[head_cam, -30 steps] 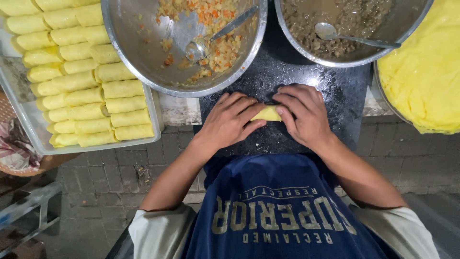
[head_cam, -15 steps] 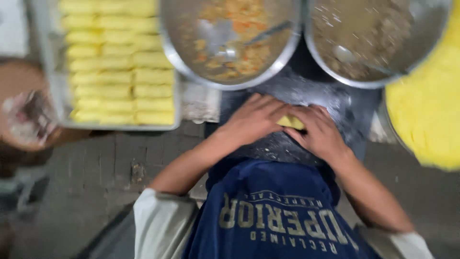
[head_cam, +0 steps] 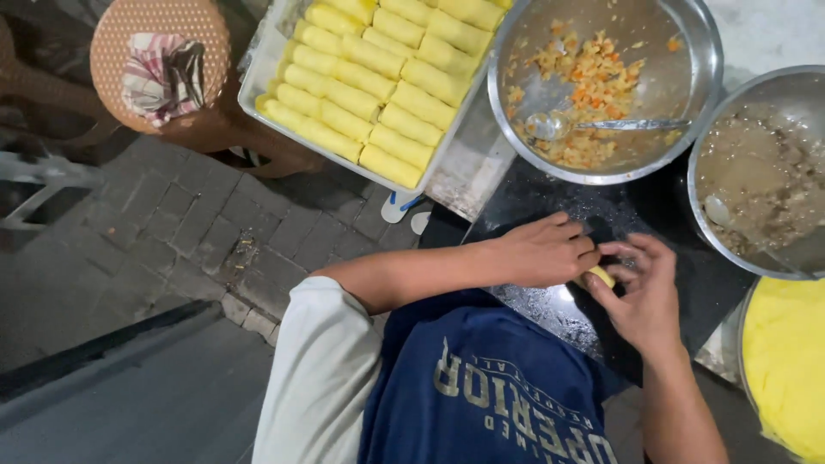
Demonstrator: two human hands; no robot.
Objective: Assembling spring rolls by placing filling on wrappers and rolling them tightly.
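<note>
- Two bare hands meet over a dark, glossy board [head_cam: 601,206] near the middle of the scene, with a small yellow roll [head_cam: 601,276] pinched between them.
- Left hand [head_cam: 546,252] lies palm down, its fingers curled close together and its fingertips touching the roll's left end.
- Right hand [head_cam: 640,296] cups the roll from the right, its fingers bent and closed narrowly on it; only a little smooth, soft yellow wrapper shows.
- Far left, a shallow metal tray [head_cam: 258,73] holds neat rows of finished rolls [head_cam: 378,82], each a smooth, pale yellow cylinder lying tight against the next.
- Far of the hands, a round steel bowl [head_cam: 700,77] contains crumbly orange and white filling, with a metal spoon [head_cam: 584,125] lying in it.
- At the right, a second steel bowl [head_cam: 765,86] holds a wet, brownish, lumpy mixture.
- Near right, a stack of thin yellow wrappers [head_cam: 786,369] fills the corner, soft and matt.
- Far left, a round woven stool [head_cam: 129,34] carries a crumpled checked cloth [head_cam: 163,73], above grey paving bricks.
</note>
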